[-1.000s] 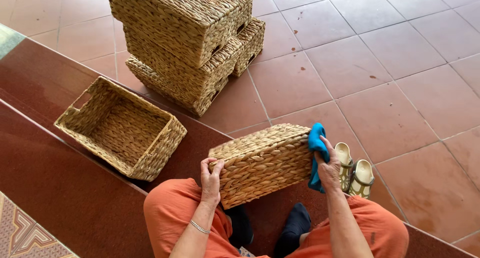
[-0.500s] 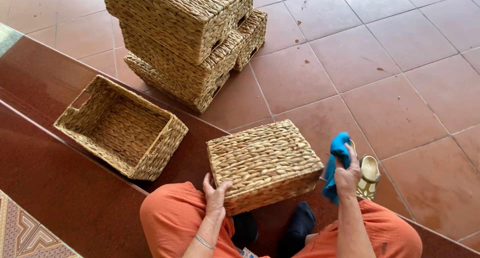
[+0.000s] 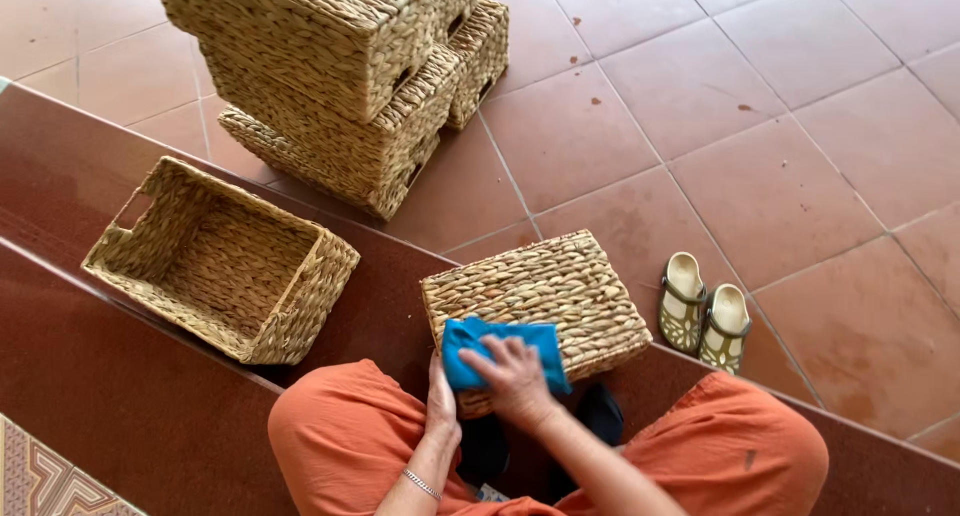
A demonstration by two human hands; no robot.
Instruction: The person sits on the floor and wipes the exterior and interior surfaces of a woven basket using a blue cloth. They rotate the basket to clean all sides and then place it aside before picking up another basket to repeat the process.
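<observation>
From the head view I note the overturned woven basket (image 3: pixel 535 301) resting base-up on the person's lap, at the edge of the dark red step (image 3: pixel 90 376), between the orange-trousered knees. The right hand (image 3: pixel 515 376) lies flat, fingers spread, pressing a folded blue cloth (image 3: pixel 500 348) onto the near part of the basket's base. The left hand (image 3: pixel 441 401) is curled around the near-left edge of the basket, bracing it; its fingers are mostly hidden behind the rim. In my judgement the wiping goes best with the cloth kept flat and drawn along the run of the weave, so fibres do not snag, while the bracing hand keeps the basket from tipping off the knees. An open basket (image 3: pixel 225 261) sits upright on the step to the left; a stack of baskets (image 3: pixel 340 76) and a pair of sandals (image 3: pixel 705 311) stand on the tiled floor beyond.
</observation>
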